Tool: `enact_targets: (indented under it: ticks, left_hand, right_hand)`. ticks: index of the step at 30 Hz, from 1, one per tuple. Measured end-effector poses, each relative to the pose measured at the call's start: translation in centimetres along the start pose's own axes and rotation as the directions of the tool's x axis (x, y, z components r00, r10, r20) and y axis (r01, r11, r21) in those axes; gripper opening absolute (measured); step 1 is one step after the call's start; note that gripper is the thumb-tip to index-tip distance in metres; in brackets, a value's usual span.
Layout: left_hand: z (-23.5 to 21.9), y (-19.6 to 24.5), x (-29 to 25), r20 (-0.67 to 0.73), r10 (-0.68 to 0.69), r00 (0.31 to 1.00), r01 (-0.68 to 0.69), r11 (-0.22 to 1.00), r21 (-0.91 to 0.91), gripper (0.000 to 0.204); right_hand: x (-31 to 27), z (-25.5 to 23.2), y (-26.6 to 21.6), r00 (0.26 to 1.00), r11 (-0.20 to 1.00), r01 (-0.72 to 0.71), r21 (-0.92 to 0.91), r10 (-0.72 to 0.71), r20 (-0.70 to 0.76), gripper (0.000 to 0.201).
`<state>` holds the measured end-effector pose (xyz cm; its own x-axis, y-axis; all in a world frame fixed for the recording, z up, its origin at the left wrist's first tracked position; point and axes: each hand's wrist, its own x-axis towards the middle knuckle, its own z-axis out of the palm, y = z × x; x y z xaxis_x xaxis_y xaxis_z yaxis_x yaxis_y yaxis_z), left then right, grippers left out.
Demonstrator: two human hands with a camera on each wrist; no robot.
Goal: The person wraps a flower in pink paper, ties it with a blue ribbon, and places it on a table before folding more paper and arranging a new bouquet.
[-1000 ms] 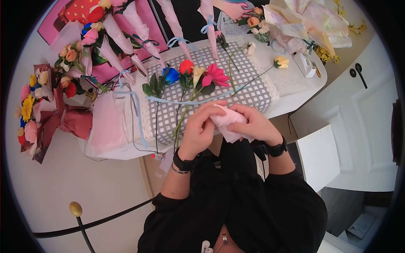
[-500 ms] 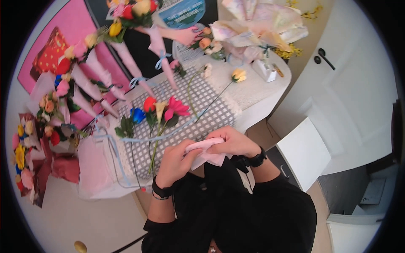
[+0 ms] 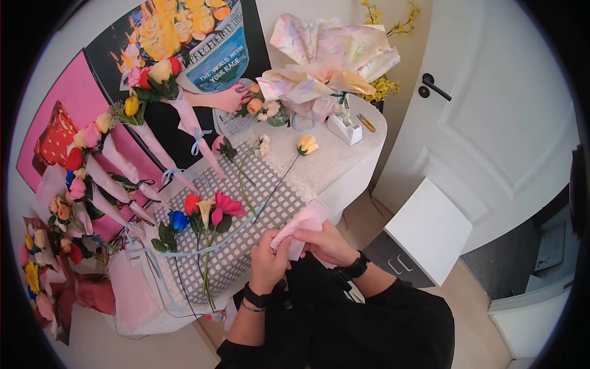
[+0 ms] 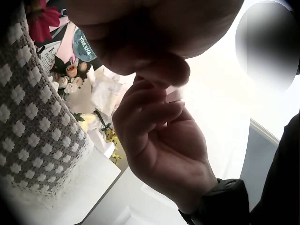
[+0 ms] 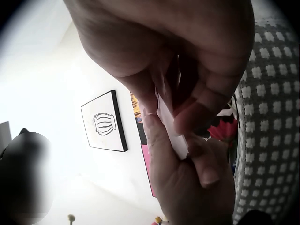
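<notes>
Both hands meet in front of the body over the table's near edge. Between them is a folded piece of thin pink wrapping paper, one part standing up past the fingers. My left hand pinches its near left side, thumb on top. From the other side my right hand grips it between thumb and fingers. In the right wrist view the paper shows as a narrow pale strip between the fingers. Beyond the hands lie loose stems: a blue rose, a red flower, a cream lily and a magenta flower.
A light-blue ribbon crosses the checked cloth. Pink paper sheets lie at the left end. Pink-wrapped flowers line the back. A yellow rose, white tape dispenser and large wrapped bouquet are farther right.
The head view has swung right and up. The pink paper has gone from a bunched bundle to a flatter folded piece, and both hands have kept hold of it.
</notes>
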<state>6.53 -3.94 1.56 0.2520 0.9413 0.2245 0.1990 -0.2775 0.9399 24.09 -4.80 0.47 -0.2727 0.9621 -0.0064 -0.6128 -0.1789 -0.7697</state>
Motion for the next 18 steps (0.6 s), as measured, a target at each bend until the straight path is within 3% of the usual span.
enact_targets:
  ticks: [2,3,4,5,7,9,11,12,14,16,18]
  left_hand:
    - [0.8,0.1,0.3,-0.023,0.001,1.0,-0.006,0.974,-0.226,0.019]
    - [0.8,-0.2,0.5,-0.021,0.002,1.0,-0.006,0.974,-0.227,0.019]
    - [0.7,-0.8,0.7,0.014,0.069,0.998,-0.066,0.988,-0.137,0.024]
    - [0.7,-0.8,1.1,0.054,0.134,0.99,-0.131,0.99,-0.05,0.028]
    - [0.8,-0.2,1.4,0.08,0.145,0.986,-0.145,0.989,0.004,0.027]
    - [0.7,0.5,1.9,0.101,0.152,0.983,-0.159,0.986,0.059,0.027]
    - [0.5,0.7,2.5,0.234,0.117,0.965,-0.161,0.971,0.177,0.021]
    - [0.6,0.7,2.8,0.23,0.118,0.966,-0.16,0.971,0.175,0.021]
    - [1.1,0.7,3.0,0.238,0.009,0.971,-0.028,0.997,0.073,0.02]
    - [1.5,0.2,3.6,0.224,0.055,0.973,-0.073,0.995,0.073,0.021]
    - [2.2,-0.2,4.2,0.21,0.105,0.972,-0.123,0.99,0.073,0.021]
  right_hand:
    - [-0.1,-0.1,-0.7,0.998,0.996,0.058,-0.061,-0.06,-0.026,0.029]
    - [-0.2,-0.1,-1.2,0.995,0.98,0.075,-0.183,-0.086,-0.054,0.028]
    - [-0.2,-0.2,-1.6,0.99,0.948,0.087,-0.305,-0.116,-0.078,0.028]
    - [-0.1,-0.5,-1.6,0.99,0.947,0.09,-0.308,-0.119,-0.079,0.028]
    - [-0.1,-1.2,-1.3,0.964,0.904,0.178,-0.388,-0.239,-0.116,0.028]
    - [-0.3,-1.9,-1.8,0.966,0.896,0.149,-0.418,-0.222,-0.132,0.032]
    - [-0.5,-2.5,-2.2,0.969,0.888,0.117,-0.445,-0.201,-0.146,0.037]
    - [-0.6,-2.9,-2.3,0.97,0.868,0.107,-0.484,-0.198,-0.141,0.038]
    - [-0.6,-3.0,-2.4,0.972,0.847,0.094,-0.523,-0.192,-0.136,0.039]
    - [-0.5,-2.7,-2.8,0.94,0.831,0.231,-0.506,-0.325,-0.106,0.033]
    - [-0.4,-4.0,-2.2,0.944,0.877,0.224,-0.424,-0.304,-0.13,0.036]
